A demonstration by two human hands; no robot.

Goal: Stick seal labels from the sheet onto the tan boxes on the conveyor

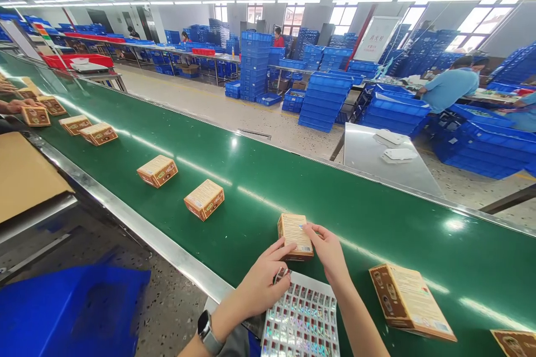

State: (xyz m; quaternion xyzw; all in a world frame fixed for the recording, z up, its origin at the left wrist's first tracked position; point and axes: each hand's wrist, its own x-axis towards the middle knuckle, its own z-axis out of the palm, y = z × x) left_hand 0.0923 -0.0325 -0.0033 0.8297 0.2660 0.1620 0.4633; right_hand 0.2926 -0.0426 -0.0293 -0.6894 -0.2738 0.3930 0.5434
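box (295, 232) right there on green belt (234, 167), just beyond the sticker sheet (302, 318): probably light, stiff, dentable; best held by opposite sides. left hand (264, 278) pinching sticker sheet, fingertips on box; right hand (326, 250) narrow at right edge, grip unclear.

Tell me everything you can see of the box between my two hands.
The box looks like printed cardboard, with a cream top covered in fine lines of text, too small to read, and brown sides. A barcode shows near the top's near right corner. It lies flat on the green belt. Fingers of your left hand rest on the top; those of your right hand touch the top's right edge.
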